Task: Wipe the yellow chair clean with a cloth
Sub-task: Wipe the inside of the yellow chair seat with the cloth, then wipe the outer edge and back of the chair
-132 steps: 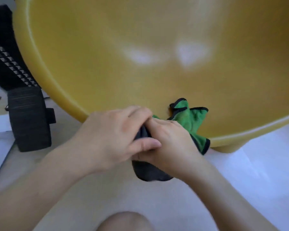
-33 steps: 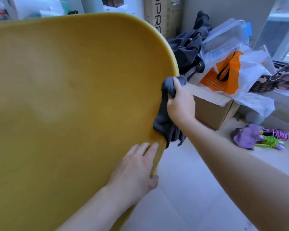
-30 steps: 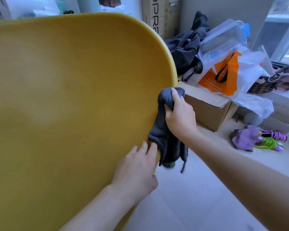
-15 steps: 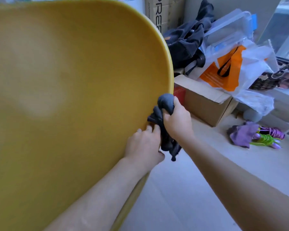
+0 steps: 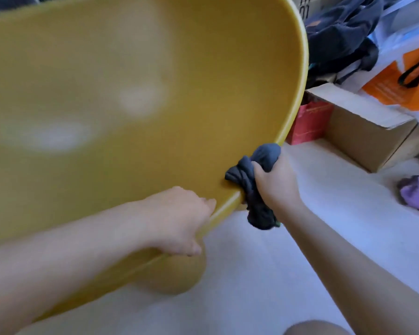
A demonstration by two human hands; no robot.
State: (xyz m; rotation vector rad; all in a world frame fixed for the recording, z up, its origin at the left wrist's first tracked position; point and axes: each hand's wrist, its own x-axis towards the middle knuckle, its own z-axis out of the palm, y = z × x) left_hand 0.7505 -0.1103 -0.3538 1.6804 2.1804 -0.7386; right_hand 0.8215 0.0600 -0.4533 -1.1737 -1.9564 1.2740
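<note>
From my feed, the yellow chair (image 5: 131, 68) fills the left and centre of the head view. Its smooth shell is tipped so that the curved rim runs down the right side and sweeps back toward the lower left. Pale patches of reflected light sit on the shell, and the whole frame is somewhat blurred.

The right grip (image 5: 276, 182) is closed round a bunched dark grey cloth (image 5: 259, 209), with the thumb toward the shell. It holds the wad against the rim at the lower right of the curve. Part of the cloth bulges above the hand, part lies on the shell's inner face, and a tail hangs below the rim.

The left grip (image 5: 179, 218) holds the same rim just beside the cloth, lower along the curve. Its fingers lie on the inner face and the thumb is tucked under the edge, so it is clamped on the chair itself. The two grips are near each other but not touching.

Below the left wrist a rounded yellow part of the chair (image 5: 174, 276) shows over the pale floor (image 5: 252, 298). Behind the rim, on the floor, stand a red box (image 5: 307, 124) and a cardboard box (image 5: 363, 131), touching each other. Dark clothing (image 5: 336, 32) and an orange bag (image 5: 397, 88) are piled above them. A purple item (image 5: 416, 194) lies at the right edge, too blurred to identify. A bare knee (image 5: 317, 328) shows at the bottom edge.
</note>
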